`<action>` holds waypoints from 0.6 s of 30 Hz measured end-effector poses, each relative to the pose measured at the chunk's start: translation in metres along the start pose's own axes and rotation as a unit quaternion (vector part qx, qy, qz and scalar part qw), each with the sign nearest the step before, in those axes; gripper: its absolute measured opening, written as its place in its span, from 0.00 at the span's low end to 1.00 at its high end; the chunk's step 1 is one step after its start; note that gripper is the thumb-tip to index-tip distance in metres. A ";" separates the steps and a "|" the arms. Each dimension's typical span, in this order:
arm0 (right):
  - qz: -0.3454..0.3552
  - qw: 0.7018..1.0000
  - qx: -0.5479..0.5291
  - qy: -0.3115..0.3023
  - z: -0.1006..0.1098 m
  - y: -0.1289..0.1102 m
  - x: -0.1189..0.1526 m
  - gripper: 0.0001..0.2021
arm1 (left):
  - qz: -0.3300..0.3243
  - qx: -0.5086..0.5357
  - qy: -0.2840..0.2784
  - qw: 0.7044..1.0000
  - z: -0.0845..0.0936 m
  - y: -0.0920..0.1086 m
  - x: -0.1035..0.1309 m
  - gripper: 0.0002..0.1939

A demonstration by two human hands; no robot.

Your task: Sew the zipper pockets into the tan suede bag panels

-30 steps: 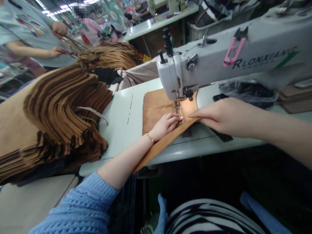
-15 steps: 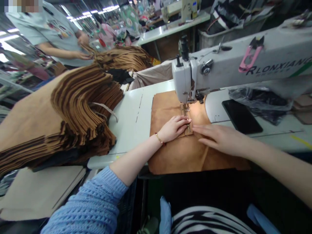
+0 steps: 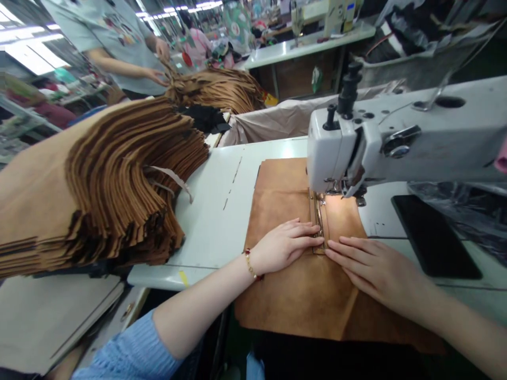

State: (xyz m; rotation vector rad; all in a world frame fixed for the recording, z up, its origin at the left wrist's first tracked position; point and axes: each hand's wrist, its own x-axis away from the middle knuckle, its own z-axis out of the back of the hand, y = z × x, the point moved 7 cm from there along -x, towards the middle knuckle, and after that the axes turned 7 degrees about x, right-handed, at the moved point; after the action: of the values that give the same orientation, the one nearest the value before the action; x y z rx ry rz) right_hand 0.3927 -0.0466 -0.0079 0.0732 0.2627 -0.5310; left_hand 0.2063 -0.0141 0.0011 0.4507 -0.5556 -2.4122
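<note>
A brown leather-like panel (image 3: 293,301) lies flat on the sewing table, partly under the head of a sewing machine (image 3: 336,148). A zipper (image 3: 319,214) runs in a narrow slot of the panel, toward the needle area, which is lit. My left hand (image 3: 287,245) rests flat, fingers stretched out, with its fingertips on the zipper's left side. On the right of the zipper, my right hand (image 3: 376,269) lies with extended fingers pressing the panel. Neither hand grips anything. The needle tip itself is hard to make out.
A tall stack of brown panels (image 3: 130,158) stands at the left on the pale table (image 3: 214,211). A black phone (image 3: 435,235) lies right of the panel, beside a dark plastic-wrapped bundle (image 3: 483,211). Across the table, another person (image 3: 122,47) handles more brown pieces (image 3: 222,89).
My view has shifted closer, so the machine and panel appear larger and lower. Both hands keep their places beside the zipper, fingers stretched out.
</note>
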 end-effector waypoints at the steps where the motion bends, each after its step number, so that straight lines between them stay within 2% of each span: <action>1: 0.001 1.000 0.005 -0.005 -0.001 0.001 -0.001 0.30 | -0.002 -0.002 0.001 1.000 0.001 -0.002 -0.001 0.19; 12: -0.020 1.000 -0.010 0.019 -0.003 0.024 -0.019 0.28 | -0.014 0.006 -0.005 1.000 0.011 -0.020 -0.016 0.21; 18: -0.026 1.000 -0.013 0.009 -0.009 0.038 -0.027 0.28 | -0.016 -0.006 -0.013 1.000 0.014 -0.033 -0.026 0.20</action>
State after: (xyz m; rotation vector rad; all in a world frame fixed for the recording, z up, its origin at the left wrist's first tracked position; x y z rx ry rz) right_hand 0.3874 0.0009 -0.0098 0.0454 0.2895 -0.5780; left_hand 0.2038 0.0303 0.0013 0.4264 -0.5495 -2.4543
